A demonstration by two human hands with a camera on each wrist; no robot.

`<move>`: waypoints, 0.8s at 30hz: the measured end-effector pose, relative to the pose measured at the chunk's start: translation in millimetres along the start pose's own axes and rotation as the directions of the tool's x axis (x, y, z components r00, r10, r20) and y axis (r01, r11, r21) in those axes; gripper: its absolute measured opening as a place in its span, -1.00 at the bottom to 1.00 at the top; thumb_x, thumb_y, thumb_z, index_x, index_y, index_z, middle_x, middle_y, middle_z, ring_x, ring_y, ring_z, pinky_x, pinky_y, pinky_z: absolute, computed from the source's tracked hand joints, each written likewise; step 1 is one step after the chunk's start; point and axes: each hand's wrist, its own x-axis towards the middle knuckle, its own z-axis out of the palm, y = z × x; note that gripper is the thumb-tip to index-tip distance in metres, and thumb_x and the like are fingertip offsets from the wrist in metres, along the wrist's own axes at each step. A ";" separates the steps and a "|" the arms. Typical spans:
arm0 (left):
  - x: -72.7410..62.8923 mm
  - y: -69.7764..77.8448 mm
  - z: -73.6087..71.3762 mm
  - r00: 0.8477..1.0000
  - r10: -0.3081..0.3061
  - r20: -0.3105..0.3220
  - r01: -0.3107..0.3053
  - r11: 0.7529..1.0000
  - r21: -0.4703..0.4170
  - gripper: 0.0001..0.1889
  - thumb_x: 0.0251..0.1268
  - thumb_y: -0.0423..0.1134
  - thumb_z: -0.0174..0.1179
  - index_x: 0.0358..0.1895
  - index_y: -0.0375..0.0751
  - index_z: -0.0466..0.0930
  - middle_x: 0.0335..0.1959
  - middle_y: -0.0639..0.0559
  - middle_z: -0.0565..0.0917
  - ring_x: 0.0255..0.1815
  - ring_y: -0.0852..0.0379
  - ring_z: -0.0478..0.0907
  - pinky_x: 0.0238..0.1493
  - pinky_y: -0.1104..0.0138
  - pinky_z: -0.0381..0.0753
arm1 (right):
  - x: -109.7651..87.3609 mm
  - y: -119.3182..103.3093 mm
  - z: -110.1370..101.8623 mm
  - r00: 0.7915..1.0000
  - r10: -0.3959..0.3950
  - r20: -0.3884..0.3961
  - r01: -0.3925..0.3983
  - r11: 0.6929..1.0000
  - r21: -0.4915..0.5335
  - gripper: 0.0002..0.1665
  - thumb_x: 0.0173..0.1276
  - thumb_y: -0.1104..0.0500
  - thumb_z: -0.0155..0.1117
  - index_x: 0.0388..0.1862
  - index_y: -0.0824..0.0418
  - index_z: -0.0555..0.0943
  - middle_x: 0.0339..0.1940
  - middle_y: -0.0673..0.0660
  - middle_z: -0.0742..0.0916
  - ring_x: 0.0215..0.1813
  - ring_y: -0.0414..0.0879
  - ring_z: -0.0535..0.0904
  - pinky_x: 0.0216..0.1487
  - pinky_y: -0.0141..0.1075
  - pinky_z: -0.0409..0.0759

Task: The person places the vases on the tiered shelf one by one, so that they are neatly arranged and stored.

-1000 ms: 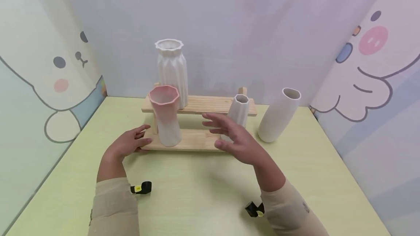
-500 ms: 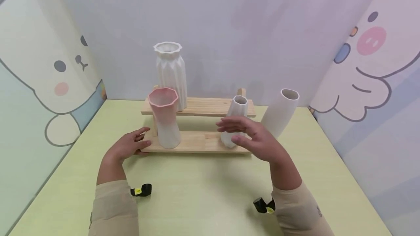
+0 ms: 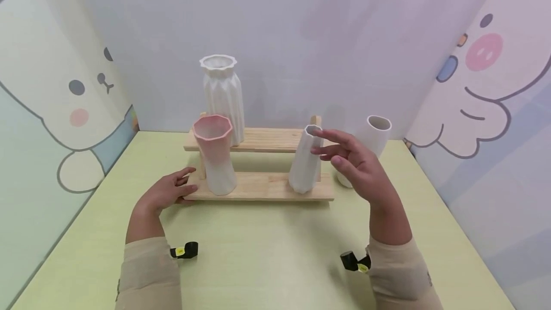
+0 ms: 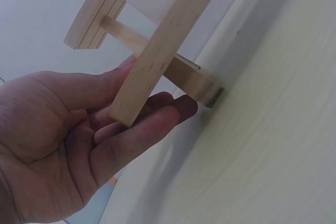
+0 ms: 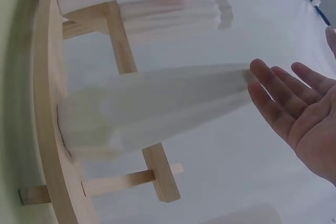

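Nearest the camera, two beige sleeves come up over the green table (image 3: 267, 252), each with a small black strap at the wrist; just beyond, the left hand (image 3: 165, 193) lies low at the left end of the wooden rack (image 3: 258, 186), fingers straight and relaxed against the end of the bottom board; the left wrist view shows those fingers (image 4: 131, 135) spread under the board's corner, touching the wood without curling round it; over on the other side the right hand (image 3: 357, 166) hangs in the air, fingers spread and loose, holding nothing; its fingertips (image 3: 320, 131) sit just beside the rim of the small white vase (image 3: 304, 161), and whether they touch it cannot be told from the head view; the right wrist view shows the palm (image 5: 304, 114) spread with a slim gap to that vase (image 5: 157, 106); the small white vase stands on the lower board at its right end, leaning a little to the right; on the same board, at the left, stands the pink vase (image 3: 214, 152), upright, pink at the rim and fading to white at the foot; behind the right hand a plain white vase (image 3: 373, 133) stands on the table, partly hidden by the fingers; farther back, on the upper shelf, the tall white ribbed vase (image 3: 221, 94) stands upright at the left.
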 end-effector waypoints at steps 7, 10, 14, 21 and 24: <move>-0.3 -1.8 0.4 1.000 0.004 -0.001 -0.004 1.000 -0.007 -0.16 0.37 0.01 0.22 0.58 -0.07 -0.01 0.54 -0.41 0.01 0.04 -0.05 0.68 0.09 0.12 0.65 | -7.9 -3.0 -19.8 0.994 0.034 -0.108 -0.035 0.999 -0.006 -0.47 0.51 0.39 -0.01 0.41 0.51 0.23 0.38 0.45 0.43 0.18 0.10 0.63 0.14 -0.23 0.62; -0.4 -1.5 0.2 1.000 0.005 -0.001 -0.005 1.000 -0.010 -0.16 0.37 0.01 0.22 0.58 -0.08 -0.01 0.54 -0.41 0.01 0.06 -0.06 0.67 0.07 0.13 0.66 | -12.1 -4.5 -32.2 0.984 0.025 -0.174 -0.021 0.999 0.026 -0.48 0.50 0.43 -0.05 0.39 0.55 0.22 0.36 0.49 0.43 0.17 0.13 0.63 0.11 -0.21 0.65; -0.2 -0.5 0.0 1.000 0.002 -0.002 -0.002 1.000 0.007 -0.16 0.37 0.01 0.22 0.58 -0.08 -0.02 0.53 -0.41 0.02 0.04 -0.05 0.69 0.11 0.11 0.64 | -19.7 -4.0 -48.0 0.960 0.037 -0.278 -0.031 0.999 0.026 -0.48 0.50 0.43 -0.05 0.39 0.54 0.23 0.33 0.47 0.46 0.18 0.13 0.62 0.11 -0.24 0.64; -0.8 1.0 -0.4 1.000 0.001 -0.002 -0.001 0.999 0.045 -0.17 0.38 0.03 0.20 0.59 -0.07 -0.02 0.53 -0.42 0.02 -0.02 -0.02 0.71 0.19 0.04 0.58 | -29.6 4.3 -66.2 0.883 0.047 -0.466 -0.064 0.998 -0.019 -0.46 0.42 0.45 0.08 0.37 0.43 0.31 0.26 0.37 0.57 0.21 0.06 0.58 0.10 -0.36 0.59; -1.2 1.6 -0.1 1.000 -0.001 -0.001 0.001 0.999 0.045 -0.17 0.39 0.03 0.19 0.59 -0.07 -0.02 0.53 -0.43 0.01 -0.03 -0.02 0.72 0.20 0.03 0.57 | -31.0 9.6 -71.1 0.836 0.054 -0.546 -0.092 0.995 -0.042 -0.43 0.37 0.44 0.17 0.35 0.36 0.35 0.24 0.26 0.61 0.23 0.01 0.54 0.11 -0.42 0.53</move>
